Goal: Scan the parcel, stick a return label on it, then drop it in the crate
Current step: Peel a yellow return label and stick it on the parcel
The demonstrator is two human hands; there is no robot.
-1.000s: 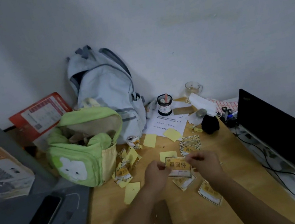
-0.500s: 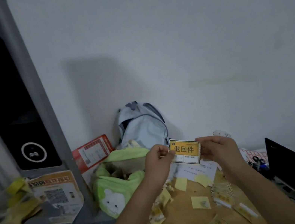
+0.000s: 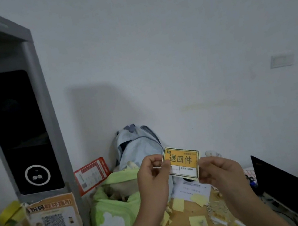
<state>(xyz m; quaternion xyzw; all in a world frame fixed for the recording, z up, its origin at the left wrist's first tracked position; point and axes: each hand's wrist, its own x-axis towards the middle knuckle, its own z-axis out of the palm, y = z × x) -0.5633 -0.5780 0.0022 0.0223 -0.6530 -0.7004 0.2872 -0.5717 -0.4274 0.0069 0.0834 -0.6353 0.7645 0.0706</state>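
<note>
While both hands grip one return label (image 3: 182,163) raised above the worktop (image 3: 186,225), left hand (image 3: 151,176) pinching its left edge and right hand (image 3: 219,170) its lower right corner, no parcel or crate is in view. Judged from this, the sticking and the drop remain; scanning cannot be confirmed. The label's orange panel reads 退回件; smaller print below is illegible.

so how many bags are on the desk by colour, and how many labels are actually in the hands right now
pale blue backpack: 1
green bag: 1
orange return label, held between left hand and right hand: 1
total: 3
</note>
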